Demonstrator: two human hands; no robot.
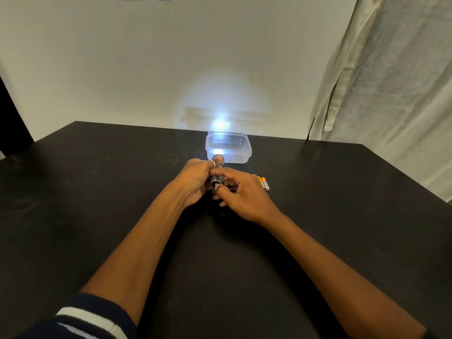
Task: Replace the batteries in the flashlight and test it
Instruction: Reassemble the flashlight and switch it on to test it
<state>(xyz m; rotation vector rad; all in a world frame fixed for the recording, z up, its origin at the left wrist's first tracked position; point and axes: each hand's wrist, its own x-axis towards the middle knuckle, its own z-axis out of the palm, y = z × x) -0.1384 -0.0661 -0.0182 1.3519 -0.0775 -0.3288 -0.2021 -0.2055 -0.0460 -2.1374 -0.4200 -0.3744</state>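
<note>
A small dark metal flashlight [217, 176] points away from me over the black table [97, 192]. It is lit: a bright white spot [220, 123] shines on the wall behind. My left hand [195, 179] wraps around its barrel, a ring on one finger. My right hand [241, 194] holds the tail end, its thumb pressed on the end cap. Loose batteries with orange ends [264, 183] lie on the table just right of my right hand.
A clear plastic container with a lid [228, 148] stands just beyond the flashlight's head and catches the beam. A pale curtain [391, 94] hangs at the right. The table's far edge meets the wall.
</note>
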